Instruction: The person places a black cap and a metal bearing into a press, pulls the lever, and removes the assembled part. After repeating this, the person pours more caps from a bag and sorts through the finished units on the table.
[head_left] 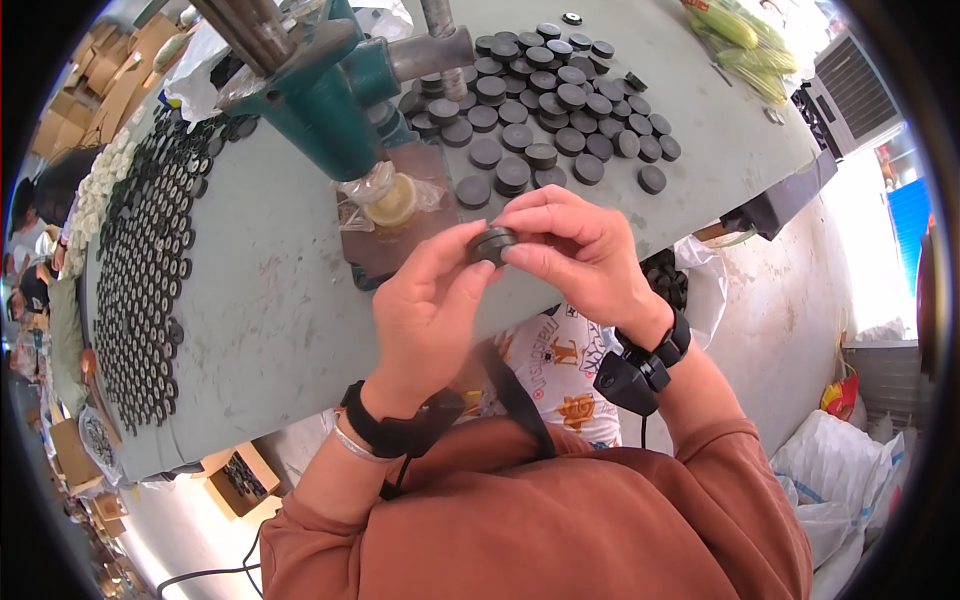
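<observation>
One dark disc (493, 243) pinched tight between left hand (428, 312) and right hand (585, 255); loose disc pile (545, 95) at 12 o'clock, too many to count.

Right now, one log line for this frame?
hands: left hand and right hand pinch dark disc | loose discs beyond | green press behind

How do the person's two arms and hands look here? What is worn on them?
Both hands, the left hand and the right hand, are bare, without gloves. Rust-orange sleeves cover both forearms, pushed back from the wrists. Each wrist carries a black strap: the left strap sits beside a thin silver bangle, and the right strap holds a small black device with a thin cable.
</observation>
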